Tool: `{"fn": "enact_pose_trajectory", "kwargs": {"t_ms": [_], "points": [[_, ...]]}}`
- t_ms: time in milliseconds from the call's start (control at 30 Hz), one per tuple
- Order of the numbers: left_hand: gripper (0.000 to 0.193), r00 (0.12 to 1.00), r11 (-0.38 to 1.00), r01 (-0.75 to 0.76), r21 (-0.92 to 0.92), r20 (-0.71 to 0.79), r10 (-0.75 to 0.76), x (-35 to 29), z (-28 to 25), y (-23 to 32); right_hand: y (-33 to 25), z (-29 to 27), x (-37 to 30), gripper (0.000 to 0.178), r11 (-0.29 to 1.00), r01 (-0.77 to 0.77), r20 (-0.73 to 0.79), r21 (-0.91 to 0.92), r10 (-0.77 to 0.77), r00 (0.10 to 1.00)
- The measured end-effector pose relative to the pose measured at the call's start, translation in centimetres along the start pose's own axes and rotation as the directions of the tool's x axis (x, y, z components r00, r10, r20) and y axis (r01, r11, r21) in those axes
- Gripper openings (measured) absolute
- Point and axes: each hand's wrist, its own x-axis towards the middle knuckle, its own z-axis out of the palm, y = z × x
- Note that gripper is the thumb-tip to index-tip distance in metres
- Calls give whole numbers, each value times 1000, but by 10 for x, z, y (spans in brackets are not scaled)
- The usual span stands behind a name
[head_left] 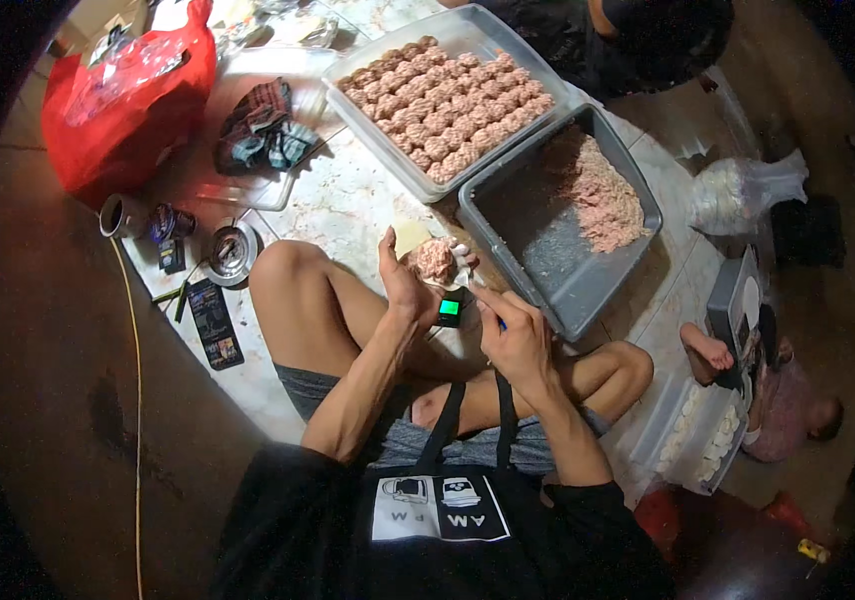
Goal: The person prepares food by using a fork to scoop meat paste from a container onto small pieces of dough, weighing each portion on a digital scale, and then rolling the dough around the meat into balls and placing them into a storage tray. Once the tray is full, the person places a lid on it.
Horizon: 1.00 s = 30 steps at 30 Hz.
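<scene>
My left hand point(407, 287) cups a thin pale dough wrapper point(412, 235) with a lump of pink minced meat point(435, 260) on it, above my lap. In my right hand point(518, 335) is a slim tool with a blue handle point(503, 324), its tip touching or close to the meat; its exact kind is hidden by my fingers. Just below the meat sits a small black device with a lit green display point(450, 308). Ahead stands a clear plastic container point(385, 158) with rows of meat-topped dumplings. Right of it, a grey tub point(515, 217) holds loose minced meat point(603, 195).
At the left are a red plastic bag point(128, 125), a crumpled cloth point(266, 128), a mug point(123, 217) and a metal ashtray point(232, 252). Another person point(798, 410) is by a tray of white pieces point(693, 435) at the right. Someone in dark clothing point(638, 45) sits at the far side.
</scene>
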Motion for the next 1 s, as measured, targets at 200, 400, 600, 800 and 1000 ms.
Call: {"fn": "enact_pose_trajectory", "kwargs": {"t_ms": [200,400,600,800,1000], "points": [[86,996,998,-58,-18,-72,57,8,-14,12,-21,-41,-12,31,992,9,-132,-125,-25,991],[81,992,992,70,-101,109,-59,-11,-13,6,-5,-12,-14,32,990,22,45,-137,-16,999],[77,991,1000,-4,-7,-136,3,-7,-9,3,-8,-14,3,28,996,17,62,-87,-12,998],[69,995,995,-98,-33,-37,97,13,-35,-2,-25,-28,17,17,982,-33,55,-185,44,998],[61,959,977,-204,56,-187,211,5,-20,21,117,-71,80,24,827,-300,-191,-474,237,953]]}}
